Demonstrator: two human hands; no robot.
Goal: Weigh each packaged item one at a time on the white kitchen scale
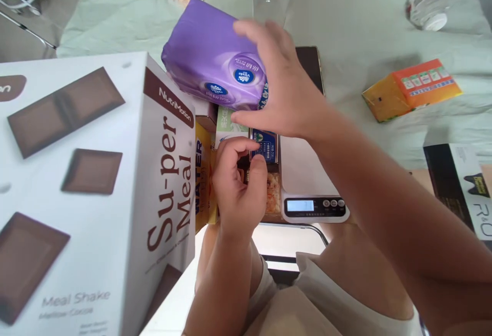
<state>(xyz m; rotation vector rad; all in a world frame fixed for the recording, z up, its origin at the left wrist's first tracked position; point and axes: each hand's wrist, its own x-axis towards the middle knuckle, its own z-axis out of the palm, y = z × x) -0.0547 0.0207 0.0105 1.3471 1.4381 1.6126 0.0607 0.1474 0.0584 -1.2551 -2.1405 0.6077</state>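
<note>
Two grips differed: the right hand (283, 82) held a purple Vinda tissue pack (205, 51) across one end, while the left hand (240, 187) curled, possibly pinching something hidden. Not yet released, the pack tilted over a green-and-white box (230, 123), near the NutriMotion meal-shake box (165, 172).

White carton (165, 182) blocks left, purple pack (215, 44) ahead; tablecloth (344, 49) open left of orange box (413, 90).

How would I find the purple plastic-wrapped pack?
Find the big white cardboard carton at left. Beyond its upper right corner, the person's right hand spans one end of the purple plastic-wrapped pack. Mostly purple, with blue oval logos, it stands apart from the clear plastic bottle beyond.
</note>
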